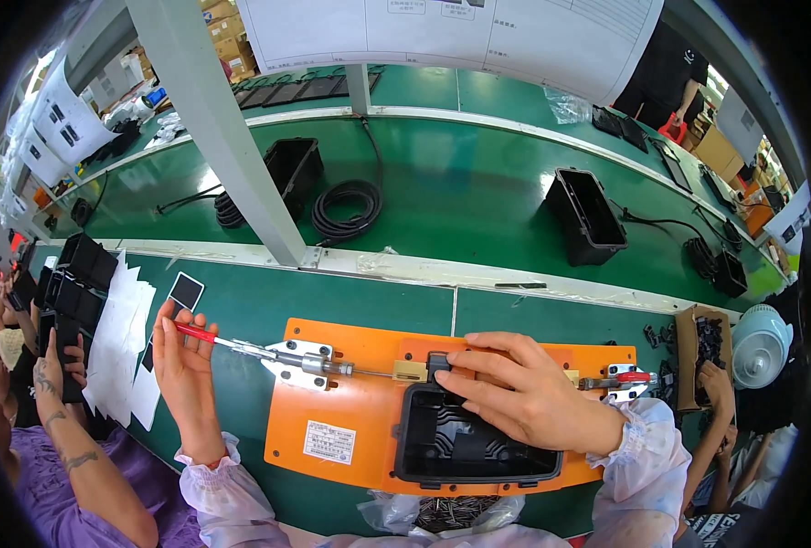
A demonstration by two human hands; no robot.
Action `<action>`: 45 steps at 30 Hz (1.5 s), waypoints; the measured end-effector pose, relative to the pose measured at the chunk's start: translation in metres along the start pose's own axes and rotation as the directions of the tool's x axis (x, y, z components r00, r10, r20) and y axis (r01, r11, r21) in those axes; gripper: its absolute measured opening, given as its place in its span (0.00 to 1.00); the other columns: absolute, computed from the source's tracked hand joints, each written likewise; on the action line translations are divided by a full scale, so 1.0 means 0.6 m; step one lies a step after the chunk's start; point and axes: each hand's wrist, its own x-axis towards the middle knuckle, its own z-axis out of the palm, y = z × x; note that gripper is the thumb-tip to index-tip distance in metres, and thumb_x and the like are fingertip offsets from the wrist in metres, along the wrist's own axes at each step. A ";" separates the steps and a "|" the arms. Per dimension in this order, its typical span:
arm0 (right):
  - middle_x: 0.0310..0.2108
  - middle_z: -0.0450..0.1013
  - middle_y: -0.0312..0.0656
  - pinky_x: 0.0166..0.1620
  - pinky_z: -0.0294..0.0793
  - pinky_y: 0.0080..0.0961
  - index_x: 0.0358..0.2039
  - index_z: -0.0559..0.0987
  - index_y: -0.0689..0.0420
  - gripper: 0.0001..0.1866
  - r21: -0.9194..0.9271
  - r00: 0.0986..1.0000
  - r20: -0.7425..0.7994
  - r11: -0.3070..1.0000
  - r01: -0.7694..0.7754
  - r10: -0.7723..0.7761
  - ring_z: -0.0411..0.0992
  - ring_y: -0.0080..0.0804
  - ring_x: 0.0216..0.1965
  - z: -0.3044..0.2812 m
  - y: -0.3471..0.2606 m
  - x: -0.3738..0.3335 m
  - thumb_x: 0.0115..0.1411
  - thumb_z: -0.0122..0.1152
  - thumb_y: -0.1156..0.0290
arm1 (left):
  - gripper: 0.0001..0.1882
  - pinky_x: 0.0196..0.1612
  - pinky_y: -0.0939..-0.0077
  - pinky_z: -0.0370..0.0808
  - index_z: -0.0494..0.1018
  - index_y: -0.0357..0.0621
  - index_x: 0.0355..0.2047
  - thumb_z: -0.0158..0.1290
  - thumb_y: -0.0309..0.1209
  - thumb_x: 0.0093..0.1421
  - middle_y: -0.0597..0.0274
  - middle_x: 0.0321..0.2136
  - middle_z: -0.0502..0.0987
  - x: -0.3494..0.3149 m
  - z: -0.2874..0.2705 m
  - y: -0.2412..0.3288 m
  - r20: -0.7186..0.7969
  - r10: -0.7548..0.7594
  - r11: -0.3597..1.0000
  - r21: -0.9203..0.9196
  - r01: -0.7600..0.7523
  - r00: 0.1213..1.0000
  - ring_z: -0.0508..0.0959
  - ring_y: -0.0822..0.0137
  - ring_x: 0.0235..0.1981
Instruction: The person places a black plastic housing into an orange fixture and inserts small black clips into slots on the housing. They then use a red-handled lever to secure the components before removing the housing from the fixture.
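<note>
My left hand is closed on the red handle of a push-type toggle clamp, bolted at the left of an orange fixture plate. The clamp's rod runs right to a brass block. Against that block sits a small black block, with the fingertips of my right hand on it. Below them lies a black plastic box, its hollow side up; my right hand covers its upper right part. A second red-handled toggle clamp is at the plate's right.
A bag of screws lies at the near edge. Behind stand a metal post, a black box and coiled cable. Papers and a co-worker's arm are left; a carton of black parts is right.
</note>
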 end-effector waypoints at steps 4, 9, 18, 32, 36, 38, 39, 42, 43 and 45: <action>0.54 0.70 0.42 0.55 0.71 0.42 0.55 0.79 0.55 0.24 0.045 0.998 0.047 0.998 -0.038 0.036 0.65 0.49 0.60 -0.004 -0.001 0.005 0.56 0.69 0.70 | 0.20 0.51 0.64 0.80 0.64 0.39 0.62 0.45 0.36 0.75 0.60 0.43 0.75 0.000 -0.002 0.000 -0.008 0.001 1.000 0.009 -0.001 1.000 0.79 0.67 0.44; 0.56 0.69 0.42 0.55 0.70 0.45 0.55 0.79 0.54 0.24 0.008 0.999 0.051 1.000 -0.008 0.008 0.63 0.51 0.63 -0.004 0.001 0.006 0.56 0.68 0.71 | 0.20 0.51 0.65 0.79 0.64 0.39 0.61 0.45 0.36 0.75 0.60 0.43 0.75 -0.002 0.004 0.001 -0.017 0.005 1.000 0.019 -0.005 1.000 0.78 0.67 0.44; 0.60 0.67 0.43 0.59 0.69 0.46 0.54 0.79 0.53 0.24 -0.004 0.998 0.037 0.999 0.044 -0.044 0.57 0.54 0.69 0.003 0.014 0.005 0.55 0.67 0.73 | 0.18 0.47 0.72 0.77 0.62 0.42 0.61 0.41 0.36 0.76 0.59 0.42 0.72 -0.026 0.091 0.034 0.182 0.290 0.900 0.283 -0.332 0.940 0.77 0.70 0.41; 0.65 0.61 0.44 0.67 0.59 0.55 0.57 0.77 0.48 0.28 0.009 0.998 -0.016 0.998 0.054 -0.054 0.51 0.56 0.72 0.018 0.030 -0.007 0.54 0.67 0.70 | 0.14 0.38 0.58 0.75 0.75 0.37 0.41 0.56 0.16 0.52 0.52 0.36 0.78 -0.096 0.197 -0.010 0.903 0.227 0.267 0.302 -0.915 0.364 0.78 0.49 0.34; 0.66 0.61 0.47 0.66 0.60 0.57 0.59 0.76 0.52 0.27 0.017 0.995 -0.034 0.995 0.100 -0.099 0.49 0.57 0.72 0.034 0.031 -0.009 0.58 0.64 0.70 | 0.12 0.49 0.50 0.73 0.75 0.38 0.41 0.56 0.20 0.55 0.53 0.35 0.78 -0.112 0.183 -0.007 0.880 0.166 0.203 0.410 -0.889 0.444 0.79 0.51 0.35; 0.65 0.61 0.49 0.65 0.62 0.57 0.60 0.74 0.55 0.26 0.012 0.992 -0.043 0.993 0.121 -0.121 0.50 0.57 0.72 0.035 0.032 -0.013 0.60 0.62 0.71 | 0.11 0.47 0.56 0.74 0.73 0.38 0.45 0.52 0.21 0.62 0.49 0.39 0.77 -0.118 0.185 -0.008 0.894 0.137 0.239 0.389 -0.890 0.427 0.77 0.46 0.39; 0.65 0.61 0.49 0.65 0.62 0.57 0.60 0.74 0.55 0.26 0.001 0.992 -0.046 0.993 0.118 -0.118 0.50 0.57 0.72 0.038 0.033 -0.015 0.60 0.62 0.71 | 0.12 0.51 0.55 0.73 0.74 0.37 0.46 0.52 0.20 0.62 0.49 0.40 0.77 -0.126 0.186 -0.010 0.852 0.194 0.246 0.438 -0.864 0.487 0.78 0.46 0.42; 0.65 0.62 0.48 0.64 0.63 0.53 0.59 0.75 0.53 0.23 -0.010 0.992 -0.060 0.993 0.115 -0.115 0.53 0.56 0.70 0.046 0.030 -0.016 0.62 0.60 0.68 | 0.13 0.59 0.50 0.69 0.74 0.37 0.47 0.53 0.20 0.61 0.50 0.41 0.78 -0.123 0.185 -0.008 0.849 0.218 0.189 0.447 -0.875 0.481 0.78 0.47 0.46; 0.65 0.62 0.49 0.63 0.65 0.55 0.60 0.74 0.54 0.24 0.010 0.992 -0.069 0.994 0.110 -0.109 0.53 0.57 0.70 0.043 0.027 -0.014 0.62 0.60 0.70 | 0.14 0.63 0.46 0.67 0.74 0.37 0.47 0.54 0.19 0.60 0.50 0.42 0.78 -0.120 0.184 -0.004 0.890 0.180 0.123 0.402 -0.907 0.419 0.78 0.48 0.48; 0.65 0.62 0.49 0.63 0.63 0.54 0.60 0.74 0.54 0.23 0.003 0.993 -0.070 0.996 0.094 -0.093 0.54 0.58 0.70 0.039 0.026 -0.010 0.65 0.60 0.63 | 0.14 0.64 0.42 0.64 0.74 0.37 0.46 0.54 0.19 0.59 0.51 0.41 0.78 -0.114 0.189 0.003 0.905 0.153 0.059 0.392 -0.918 0.397 0.79 0.51 0.47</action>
